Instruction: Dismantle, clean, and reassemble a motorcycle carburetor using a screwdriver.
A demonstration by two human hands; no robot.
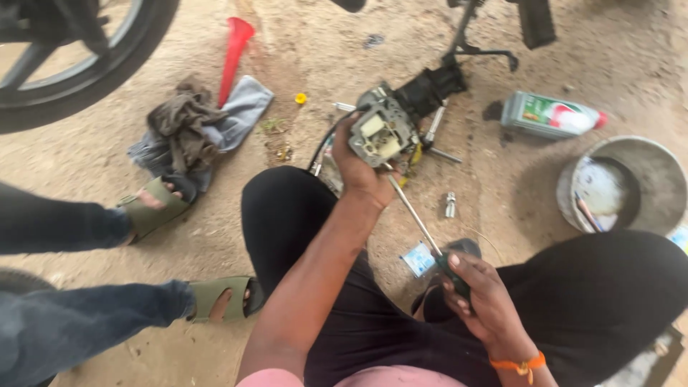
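My left hand (362,172) grips a grey metal carburetor (383,129) with its float chamber open, showing pale floats; a black rubber boot (430,87) juts from its far side. My right hand (480,297) holds the dark handle of a long screwdriver (412,211), whose shaft runs up to the carburetor's underside. I sit low over sandy ground, knees in black trousers on either side.
Another person's sandalled feet (154,208) are at the left. Rags (193,125) and a red funnel (233,54) lie near a motorcycle wheel (86,64). A grey oil bottle (548,115), a metal bowl (623,183), a small metal part (450,204) and the kickstand (480,46) lie around.
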